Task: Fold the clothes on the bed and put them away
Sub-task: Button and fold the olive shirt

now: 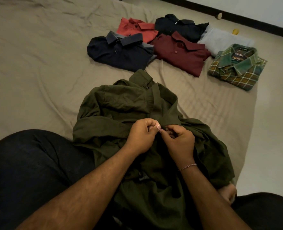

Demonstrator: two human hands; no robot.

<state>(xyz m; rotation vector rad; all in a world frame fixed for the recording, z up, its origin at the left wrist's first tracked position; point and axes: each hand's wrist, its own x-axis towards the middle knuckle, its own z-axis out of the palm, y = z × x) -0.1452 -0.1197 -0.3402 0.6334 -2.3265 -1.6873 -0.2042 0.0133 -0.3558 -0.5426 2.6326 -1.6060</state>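
An olive green shirt (120,107) lies rumpled and unfolded on the bed in front of me, its lower part draped over my lap. My left hand (141,136) and my right hand (179,141) meet over the shirt's front placket, each pinching the fabric edge between thumb and fingers. Farther back lie several folded shirts: a navy one (120,53), an orange-red one (137,28), a black one (180,25), a maroon one (180,52), a pale grey one (223,39) and a green plaid one (237,68).
The bed's beige sheet (37,63) stretches wide to the left and back. Its right edge drops to a pale floor (273,130). My legs in dark trousers (29,171) fill the lower left. A small yellow object (235,31) lies on the floor by a dark baseboard.
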